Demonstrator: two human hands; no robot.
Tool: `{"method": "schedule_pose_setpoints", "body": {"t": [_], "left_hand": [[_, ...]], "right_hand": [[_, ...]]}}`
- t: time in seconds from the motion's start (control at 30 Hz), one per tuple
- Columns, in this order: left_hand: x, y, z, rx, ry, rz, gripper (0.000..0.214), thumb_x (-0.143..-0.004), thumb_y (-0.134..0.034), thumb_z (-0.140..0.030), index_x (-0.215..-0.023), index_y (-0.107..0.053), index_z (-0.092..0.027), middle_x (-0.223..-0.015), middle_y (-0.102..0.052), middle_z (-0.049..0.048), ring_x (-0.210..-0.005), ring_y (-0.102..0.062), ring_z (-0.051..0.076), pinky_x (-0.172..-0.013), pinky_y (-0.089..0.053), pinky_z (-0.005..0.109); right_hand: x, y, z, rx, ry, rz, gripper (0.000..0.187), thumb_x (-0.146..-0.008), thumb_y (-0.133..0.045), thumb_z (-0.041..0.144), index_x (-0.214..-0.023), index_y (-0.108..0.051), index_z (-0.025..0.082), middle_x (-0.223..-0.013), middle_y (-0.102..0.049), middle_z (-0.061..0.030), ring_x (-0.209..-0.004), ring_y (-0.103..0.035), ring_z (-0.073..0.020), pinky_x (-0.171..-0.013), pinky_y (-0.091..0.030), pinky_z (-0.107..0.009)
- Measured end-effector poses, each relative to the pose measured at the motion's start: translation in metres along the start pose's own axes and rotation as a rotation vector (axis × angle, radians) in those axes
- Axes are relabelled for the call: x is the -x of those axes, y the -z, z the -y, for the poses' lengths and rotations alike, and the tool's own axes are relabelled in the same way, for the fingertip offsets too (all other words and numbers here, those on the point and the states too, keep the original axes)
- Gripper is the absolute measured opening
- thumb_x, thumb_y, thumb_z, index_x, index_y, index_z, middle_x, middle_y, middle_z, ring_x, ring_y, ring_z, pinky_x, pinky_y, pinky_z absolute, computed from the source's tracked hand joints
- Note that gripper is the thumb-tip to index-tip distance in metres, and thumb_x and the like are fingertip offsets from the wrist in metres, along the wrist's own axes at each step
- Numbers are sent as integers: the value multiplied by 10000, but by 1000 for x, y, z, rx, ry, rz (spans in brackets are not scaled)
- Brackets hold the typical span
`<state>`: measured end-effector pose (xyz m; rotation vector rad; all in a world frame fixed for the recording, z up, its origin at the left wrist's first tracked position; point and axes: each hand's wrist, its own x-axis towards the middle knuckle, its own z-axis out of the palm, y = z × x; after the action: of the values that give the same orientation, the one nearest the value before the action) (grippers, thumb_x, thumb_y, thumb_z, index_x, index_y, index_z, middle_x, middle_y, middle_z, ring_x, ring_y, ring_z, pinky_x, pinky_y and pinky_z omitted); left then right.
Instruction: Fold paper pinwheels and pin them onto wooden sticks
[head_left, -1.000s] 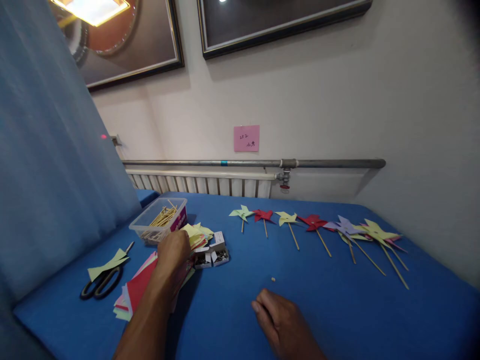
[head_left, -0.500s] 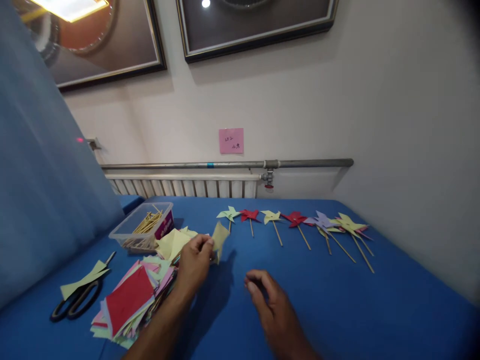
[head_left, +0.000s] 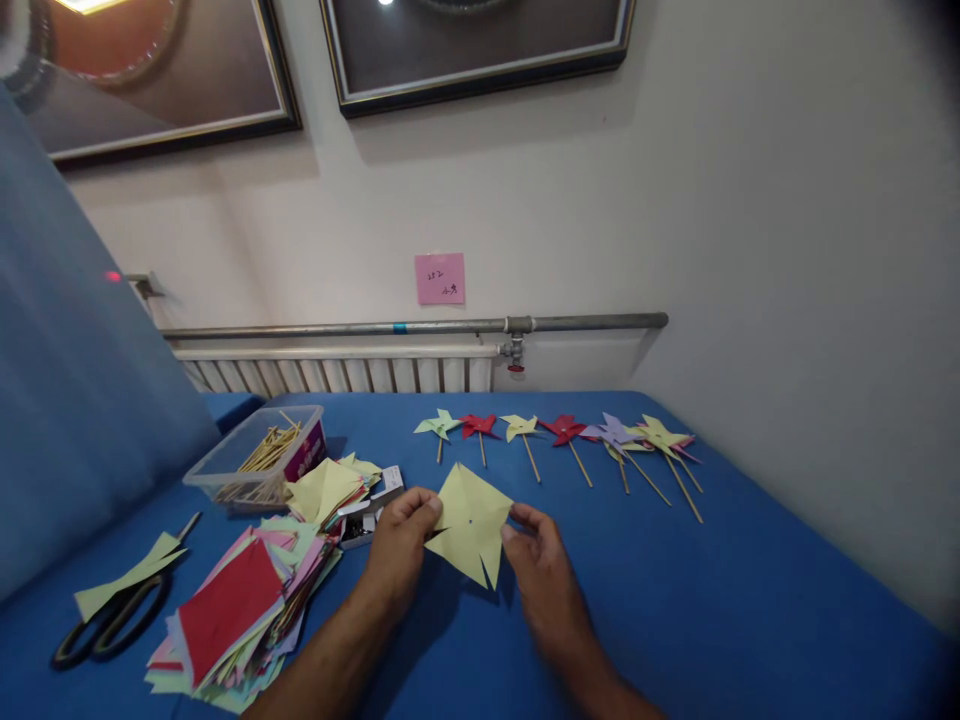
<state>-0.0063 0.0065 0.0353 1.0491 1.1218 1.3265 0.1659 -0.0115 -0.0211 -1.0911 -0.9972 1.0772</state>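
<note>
Blue-covered table (head_left: 750,640): spreads beneath the whole of the work, below a pale wall.
Blue fabric curtain (head_left: 67,420): hangs along the left side.
Row of paper pinwheels (head_left: 477,427): pale green, red, yellow and lilac, lying along the far side on thin wooden sticks, some overlapping at the right end.
Loose stack of coloured paper sheets (head_left: 232,605): fanned out on the left, a red sheet on top.
Clear plastic tub (head_left: 214,470): stands behind the stack, holding slim wooden sticks (head_left: 271,450).
Black-handled scissors (head_left: 135,620): lie at far left, a pale-green paper strip (head_left: 124,580) across them.
Left hand (head_left: 403,545): fingers closed in a pinch, thumb on top, gripping the left edge of a pale-yellow square paper sheet (head_left: 466,500).
Right hand (head_left: 546,575): thumb and forefinger nearly together, pinching the sheet's right corner.
Yellow sheet: held between both hands above the table, slits visible at its lower and left corners, a small dark dot at its centre.
Small white cardboard box (head_left: 390,485): just left of the sheet, partly hidden by the left hand.
</note>
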Motion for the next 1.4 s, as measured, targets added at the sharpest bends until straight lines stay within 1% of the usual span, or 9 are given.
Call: {"method": "schedule_pose_setpoints", "body": {"t": [0.1, 0.23, 0.43, 0.6, 0.83, 0.97, 1.1, 1.27, 1.4], "left_hand": [[-2, 1, 0, 132, 101, 5, 429, -624, -863, -521, -707, -614, -182, -590, -591, -29, -525, -494, 116, -548, -375, 231], [-2, -1, 5, 157, 172, 53, 472, -589, -908, -526, -713, -621, -172, -589, -609, -23, -518, -521, 117, -550, -398, 237], [-1, -2, 9, 133, 207, 98, 500, -554, -947, -520, -729, -651, -157, -595, -642, -10, -517, -538, 111, -546, -399, 236], [0, 0, 8, 129, 225, 177, 510, -532, -971, -491, -781, -707, -133, -678, -728, 55, -560, -630, 159, -588, -478, 278], [1, -2, 10, 135, 216, 199, 546, -540, -967, -496, -877, -771, -114, -743, -776, 98, -589, -687, 203, -631, -541, 321], [2, -4, 9, 148, 215, 181, 553, -518, -975, -491, -862, -769, -110, -726, -770, 96, -579, -674, 191, -605, -521, 298], [4, -6, 9, 148, 222, 185, 563, -493, -984, -498, -832, -760, -109, -703, -759, 88, -566, -656, 180, -584, -508, 287], [6, -8, 11, 132, 236, 194, 555, -512, -980, -500, -845, -778, -104, -710, -762, 88, -574, -661, 181, -590, -506, 286], [4, -7, 17, 141, 231, 201, 572, -509, -973, -533, -840, -793, -103, -682, -759, 92, -570, -665, 189, -580, -505, 284]], "right_hand": [[3, -3, 10, -204, -161, 69, 546, -798, -816, 612, -1165, -678, 232, -1121, -805, -120, -979, -768, -306, -807, -597, -407], [11, -11, 25, -355, -236, 208, 494, -807, -831, 612, -1078, -729, 212, -1092, -820, -115, -1036, -764, -326, -859, -590, -426], [7, -6, 16, -293, -207, 132, 444, -735, -893, 578, -977, -753, 232, -962, -836, -60, -913, -769, -317, -827, -597, -435], [4, -2, 6, -174, -205, 176, 481, -711, -896, 613, -966, -767, 226, -864, -825, -48, -770, -755, -298, -722, -587, -413], [11, -7, 19, -304, -224, 233, 438, -805, -856, 560, -1061, -760, 217, -950, -833, -69, -888, -778, -305, -828, -601, -435], [16, -9, 21, -342, -262, 289, 515, -795, -872, 553, -1151, -753, 200, -1001, -836, -93, -929, -785, -313, -877, -596, -454], [14, -8, 13, -288, -272, 259, 569, -728, -922, 545, -1142, -756, 192, -1018, -841, -97, -895, -791, -319, -842, -601, -446], [10, -3, 8, -237, -284, 211, 561, -719, -920, 554, -1116, -759, 192, -1002, -845, -96, -863, -792, -323, -785, -608, -433], [11, -3, 11, -267, -288, 240, 546, -748, -898, 570, -1108, -767, 181, -979, -845, -97, -853, -792, -309, -815, -606, -431]]}}
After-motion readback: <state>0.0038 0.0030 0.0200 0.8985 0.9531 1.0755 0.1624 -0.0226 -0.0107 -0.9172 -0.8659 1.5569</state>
